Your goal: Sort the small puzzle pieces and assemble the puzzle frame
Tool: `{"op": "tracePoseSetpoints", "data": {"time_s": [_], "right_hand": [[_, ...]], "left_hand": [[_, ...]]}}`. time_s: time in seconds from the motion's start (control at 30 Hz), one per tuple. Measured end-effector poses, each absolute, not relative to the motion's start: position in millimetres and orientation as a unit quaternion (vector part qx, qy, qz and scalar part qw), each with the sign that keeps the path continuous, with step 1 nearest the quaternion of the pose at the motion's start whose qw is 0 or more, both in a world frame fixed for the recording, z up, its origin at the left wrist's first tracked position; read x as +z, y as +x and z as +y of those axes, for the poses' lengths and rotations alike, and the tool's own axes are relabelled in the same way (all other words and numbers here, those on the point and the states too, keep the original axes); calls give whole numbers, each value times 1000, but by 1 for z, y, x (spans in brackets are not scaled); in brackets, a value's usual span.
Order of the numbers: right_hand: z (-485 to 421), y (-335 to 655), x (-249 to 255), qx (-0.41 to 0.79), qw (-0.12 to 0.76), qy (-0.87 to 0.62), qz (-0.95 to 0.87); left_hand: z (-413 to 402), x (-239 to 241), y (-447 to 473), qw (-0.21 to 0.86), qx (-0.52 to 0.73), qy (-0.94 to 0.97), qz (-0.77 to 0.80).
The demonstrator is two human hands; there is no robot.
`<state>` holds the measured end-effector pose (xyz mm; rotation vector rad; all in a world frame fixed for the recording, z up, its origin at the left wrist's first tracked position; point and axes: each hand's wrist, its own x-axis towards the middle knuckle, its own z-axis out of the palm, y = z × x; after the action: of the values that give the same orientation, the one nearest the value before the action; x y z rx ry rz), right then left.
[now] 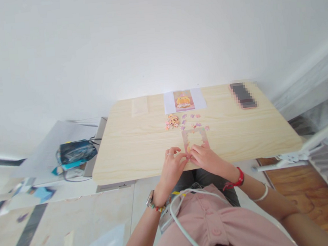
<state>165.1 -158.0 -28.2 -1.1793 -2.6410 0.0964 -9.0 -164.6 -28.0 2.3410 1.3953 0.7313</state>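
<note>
A partly joined jigsaw puzzle border (184,135) lies near the table's front edge, its middle showing bare table. My left hand (172,165) reaches its near left corner, thumb and index finger pinched together there. Against that same corner my right hand (206,158) presses with curled fingers, covering much of the near side. What exactly the fingertips grip is small and partly hidden, but it looks like a puzzle piece at the corner. Beyond the border sit a heap of puzzle pieces (172,122) and several loose purple-pink pieces (198,124).
A printed pumpkin picture (184,101) on white paper lies at the back of the wooden table (137,145). To its left is a pale translucent sheet (139,106); a blurred-out phone (243,95) lies back right. A white cable (175,214) crosses my lap.
</note>
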Motion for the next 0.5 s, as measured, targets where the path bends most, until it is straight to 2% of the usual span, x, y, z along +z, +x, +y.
{"op": "tracePoseSetpoints", "data": {"time_s": [0.5], "right_hand": [[-161, 172, -19, 48, 129, -408, -902]], "left_hand": [[-164, -27, -4, 157, 258, 824, 479]]}}
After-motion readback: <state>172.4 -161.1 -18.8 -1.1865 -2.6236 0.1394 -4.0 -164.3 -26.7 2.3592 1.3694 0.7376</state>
